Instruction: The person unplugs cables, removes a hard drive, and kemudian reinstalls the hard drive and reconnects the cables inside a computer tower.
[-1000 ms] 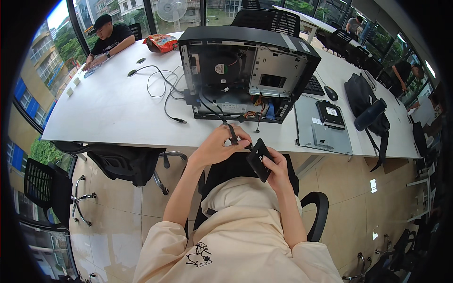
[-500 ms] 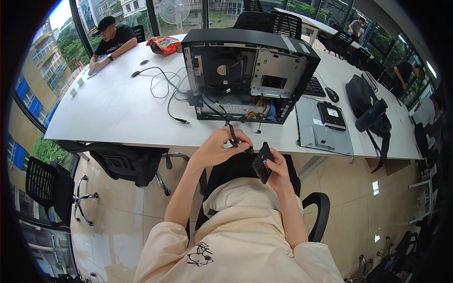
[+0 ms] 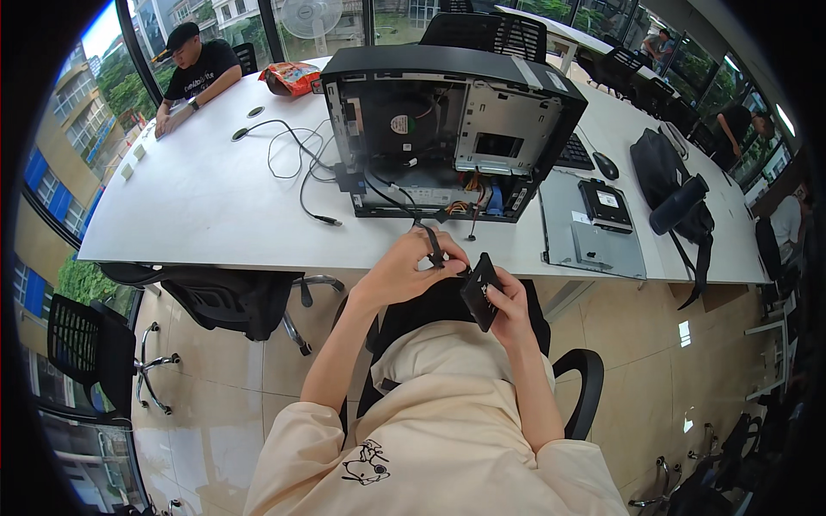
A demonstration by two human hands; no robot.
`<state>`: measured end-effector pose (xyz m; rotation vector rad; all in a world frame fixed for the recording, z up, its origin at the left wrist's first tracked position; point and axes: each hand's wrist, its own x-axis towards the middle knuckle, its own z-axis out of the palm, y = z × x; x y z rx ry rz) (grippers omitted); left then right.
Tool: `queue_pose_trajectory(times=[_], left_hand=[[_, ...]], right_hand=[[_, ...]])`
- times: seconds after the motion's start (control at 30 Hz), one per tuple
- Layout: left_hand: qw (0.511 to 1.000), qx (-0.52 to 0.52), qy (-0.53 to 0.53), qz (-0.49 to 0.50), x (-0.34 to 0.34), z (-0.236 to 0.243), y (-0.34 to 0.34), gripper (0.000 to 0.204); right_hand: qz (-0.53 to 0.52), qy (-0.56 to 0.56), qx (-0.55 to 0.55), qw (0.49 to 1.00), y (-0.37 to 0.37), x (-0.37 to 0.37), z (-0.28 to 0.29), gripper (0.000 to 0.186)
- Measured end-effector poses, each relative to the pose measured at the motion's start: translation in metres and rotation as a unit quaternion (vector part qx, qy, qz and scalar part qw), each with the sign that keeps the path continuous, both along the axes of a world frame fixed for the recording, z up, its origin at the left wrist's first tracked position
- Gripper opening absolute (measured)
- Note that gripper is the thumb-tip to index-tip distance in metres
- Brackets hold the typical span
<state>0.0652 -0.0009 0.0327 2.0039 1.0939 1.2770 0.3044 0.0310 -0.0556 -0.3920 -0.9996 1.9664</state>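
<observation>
A thin black solid-state drive [image 3: 478, 301] is gripped in my right hand [image 3: 509, 311], held upright over my lap just off the table edge. My left hand [image 3: 411, 268] pinches the end of a black cable [image 3: 433, 243] close to the drive's upper left edge; whether the plug touches it is too small to tell. That cable runs back into the opened black desktop computer case [image 3: 555, 82], which lies with its inside facing me. A fan, a metal bracket and coloured power wires show within. A loose wire with a small connector [image 3: 471, 236] hangs out in front.
On the right, a metal side panel [image 3: 559, 225] carries a hard drive [image 3: 606, 206] and a smaller metal plate. Beyond are a mouse [image 3: 606, 165], keyboard, black bag and bottle. A USB cable [image 3: 325, 220] lies left of the case. Another person sits at the far left.
My left hand has moved slightly right, bringing the cable end closer to the drive. The right hand still holds the drive in nearly the same spot.
</observation>
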Motion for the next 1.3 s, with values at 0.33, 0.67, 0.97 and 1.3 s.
queue_pose_trajectory(times=[0.33, 0.67, 0.97, 1.3], left_hand=[[0.999, -0.008, -0.038, 0.022, -0.006, -0.004, -0.015, 0.009], [0.999, -0.038, 0.001, 0.012, -0.005, 0.004, -0.008, 0.009], [1.000, -0.007, 0.002, -0.006, 0.001, -0.002, 0.003, 0.012], [0.999, -0.017, -0.026, 0.034, 0.001, -0.003, -0.014, 0.013]], right_hand=[[0.001, -0.032, 0.013, 0.999, -0.008, -0.006, 0.005, 0.050], [-0.016, -0.009, 0.001, 1.000, -0.010, -0.003, 0.004, 0.046], [-0.024, -0.013, -0.002, 1.000, -0.006, 0.002, 0.004, 0.048], [-0.012, -0.027, 0.004, 1.000, -0.010, -0.004, 0.008, 0.050]])
